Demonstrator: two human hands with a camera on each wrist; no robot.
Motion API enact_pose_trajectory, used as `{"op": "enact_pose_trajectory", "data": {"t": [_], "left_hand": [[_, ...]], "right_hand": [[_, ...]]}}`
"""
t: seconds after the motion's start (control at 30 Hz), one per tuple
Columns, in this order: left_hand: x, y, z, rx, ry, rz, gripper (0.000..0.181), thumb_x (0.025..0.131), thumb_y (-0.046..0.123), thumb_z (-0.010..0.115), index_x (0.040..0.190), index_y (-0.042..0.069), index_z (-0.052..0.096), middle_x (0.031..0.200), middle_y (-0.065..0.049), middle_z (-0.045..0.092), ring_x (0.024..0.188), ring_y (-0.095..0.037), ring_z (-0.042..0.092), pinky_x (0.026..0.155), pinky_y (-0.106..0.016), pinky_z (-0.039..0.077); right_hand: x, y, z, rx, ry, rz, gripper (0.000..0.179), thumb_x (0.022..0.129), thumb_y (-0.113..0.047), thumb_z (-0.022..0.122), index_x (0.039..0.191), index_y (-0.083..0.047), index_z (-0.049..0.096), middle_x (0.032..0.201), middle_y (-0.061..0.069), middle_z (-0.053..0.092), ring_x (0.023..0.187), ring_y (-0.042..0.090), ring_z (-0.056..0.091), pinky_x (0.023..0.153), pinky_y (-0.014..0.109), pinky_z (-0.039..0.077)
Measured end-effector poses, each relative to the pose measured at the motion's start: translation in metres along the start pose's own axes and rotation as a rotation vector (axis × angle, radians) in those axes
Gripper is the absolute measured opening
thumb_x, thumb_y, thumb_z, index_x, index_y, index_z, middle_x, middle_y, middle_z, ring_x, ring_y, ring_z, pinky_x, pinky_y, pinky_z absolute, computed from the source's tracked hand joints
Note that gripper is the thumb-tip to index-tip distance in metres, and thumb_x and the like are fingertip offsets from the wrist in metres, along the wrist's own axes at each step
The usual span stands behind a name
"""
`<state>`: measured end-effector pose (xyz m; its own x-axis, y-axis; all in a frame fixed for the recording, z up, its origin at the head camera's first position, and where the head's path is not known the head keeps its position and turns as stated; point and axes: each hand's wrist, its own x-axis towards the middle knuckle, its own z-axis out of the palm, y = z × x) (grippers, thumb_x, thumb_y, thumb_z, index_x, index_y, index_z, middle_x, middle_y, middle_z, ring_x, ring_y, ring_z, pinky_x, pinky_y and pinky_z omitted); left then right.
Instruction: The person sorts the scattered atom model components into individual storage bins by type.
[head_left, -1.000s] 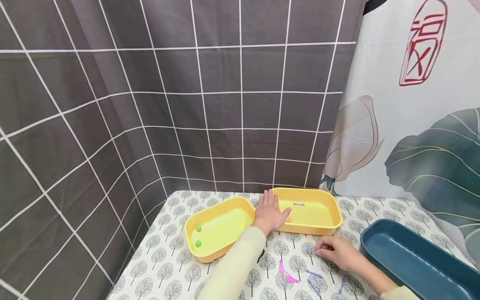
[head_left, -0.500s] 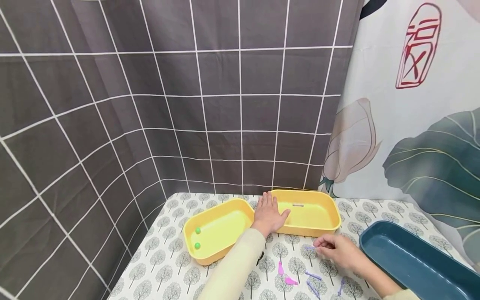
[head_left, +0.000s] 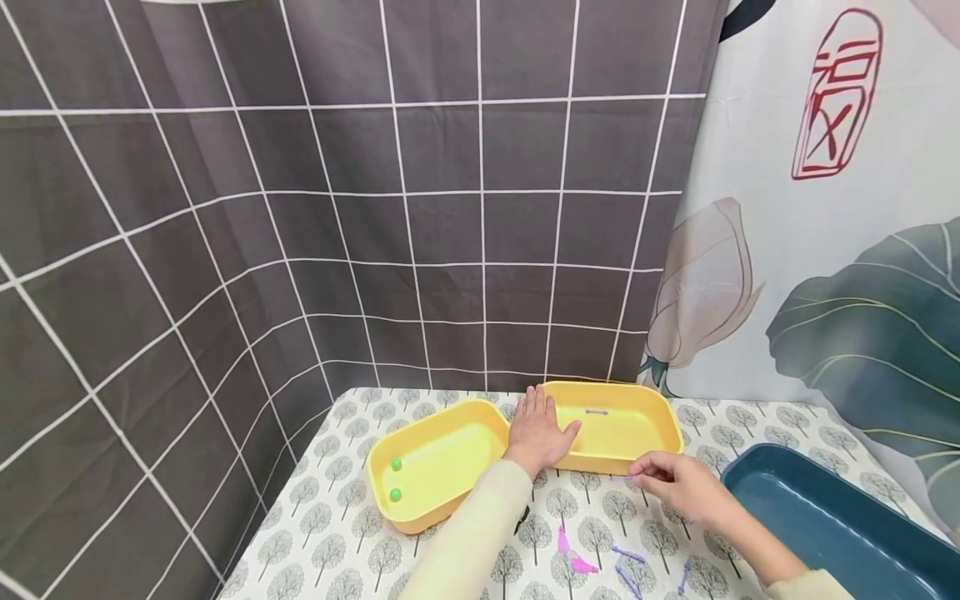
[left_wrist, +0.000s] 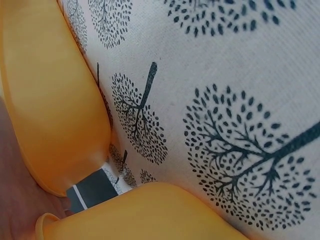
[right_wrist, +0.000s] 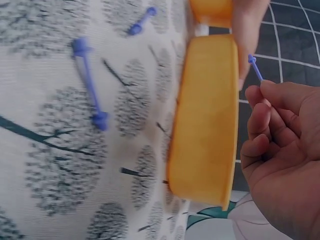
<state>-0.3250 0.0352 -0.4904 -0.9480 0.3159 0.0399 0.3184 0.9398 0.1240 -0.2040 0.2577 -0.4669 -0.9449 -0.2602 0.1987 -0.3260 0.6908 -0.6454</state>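
Nearest the person, on the tree-print cloth [head_left: 300, 542], lie three purple sticks [head_left: 628, 581], two of them close together and the third off to the right, on the side of the blue tray. Just left of them I see two pink pieces [head_left: 583, 565], set at an angle to each other. A small dark thing [head_left: 522, 519] peeps out beside the left sleeve [head_left: 472, 529], too covered for me to say what it is. Over on the right, the blue tray [head_left: 840, 508] sits slantwise, partly out of view.

A little farther in, the right hand [head_left: 678, 485] pinches the held stick [right_wrist: 255, 68] between thumb and forefinger, the other fingers curled in toward the palm. That stick is up off the cloth, by the near side of the right yellow tray; I can't tell whether any of it is over the rim.

To the left, the left yellow tray [head_left: 450, 467] stands at an angle with two green balls [head_left: 395, 494] toward its left end. Across the neighbouring rims of both yellow trays lies the left hand [head_left: 538, 433], fingers straight, thumb spread, gripping nothing. Inside the right yellow tray [head_left: 630, 433] is one more stick [head_left: 596, 411].

Behind it all hang a dark gridded curtain [head_left: 525, 208] and a white flowered one [head_left: 750, 142].
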Motion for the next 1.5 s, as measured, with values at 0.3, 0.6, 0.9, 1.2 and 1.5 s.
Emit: {"op": "enact_pose_trajectory", "data": {"t": [0.3, 0.6, 0.9, 1.2, 1.5], "left_hand": [[0.000, 0.002, 0.001, 0.002, 0.002, 0.004, 0.079, 0.104, 0.064, 0.024, 0.159, 0.008, 0.031, 0.169, -0.013, 0.016, 0.157, -0.027, 0.010, 0.127, -0.039, 0.010], [-0.002, 0.001, 0.001, 0.011, 0.008, 0.002, 0.078, 0.104, 0.063, 0.025, 0.159, 0.008, 0.031, 0.169, -0.013, 0.017, 0.157, -0.027, 0.012, 0.127, -0.039, 0.012], [-0.003, 0.001, 0.002, -0.005, 0.011, -0.002, 0.078, 0.104, 0.062, 0.027, 0.158, 0.007, 0.033, 0.169, -0.013, 0.018, 0.157, -0.028, 0.012, 0.127, -0.038, 0.012], [0.001, 0.001, 0.005, 0.013, 0.003, -0.002, 0.078, 0.104, 0.064, 0.025, 0.159, 0.009, 0.031, 0.169, -0.012, 0.015, 0.157, -0.027, 0.010, 0.127, -0.039, 0.011], [0.001, 0.000, 0.002, 0.014, 0.004, 0.001, 0.078, 0.104, 0.062, 0.026, 0.159, 0.008, 0.031, 0.169, -0.013, 0.016, 0.157, -0.028, 0.010, 0.127, -0.039, 0.010]], "right_hand": [[0.019, 0.003, -0.016, 0.067, 0.083, 0.144, 0.014, 0.094, -0.017, 0.072, 0.104, -0.007, 0.074, 0.088, 0.003, 0.070, 0.072, 0.005, 0.054, 0.062, 0.023, 0.049], [0.040, 0.015, -0.015, 0.112, 0.105, 0.247, 0.018, 0.098, -0.017, 0.068, 0.108, -0.002, 0.071, 0.091, 0.011, 0.069, 0.077, 0.015, 0.058, 0.061, 0.025, 0.050], [0.056, 0.021, -0.013, 0.142, 0.124, 0.305, 0.020, 0.099, -0.014, 0.063, 0.110, 0.001, 0.070, 0.098, 0.014, 0.070, 0.081, 0.019, 0.060, 0.065, 0.031, 0.050], [0.070, 0.026, -0.017, 0.131, 0.131, 0.335, 0.020, 0.099, -0.013, 0.061, 0.111, 0.002, 0.069, 0.097, 0.011, 0.070, 0.081, 0.021, 0.061, 0.067, 0.030, 0.050], [0.082, 0.027, -0.019, 0.045, 0.136, 0.352, 0.019, 0.098, -0.015, 0.062, 0.109, -0.001, 0.071, 0.099, 0.014, 0.073, 0.078, 0.019, 0.065, 0.067, 0.030, 0.050]]}}
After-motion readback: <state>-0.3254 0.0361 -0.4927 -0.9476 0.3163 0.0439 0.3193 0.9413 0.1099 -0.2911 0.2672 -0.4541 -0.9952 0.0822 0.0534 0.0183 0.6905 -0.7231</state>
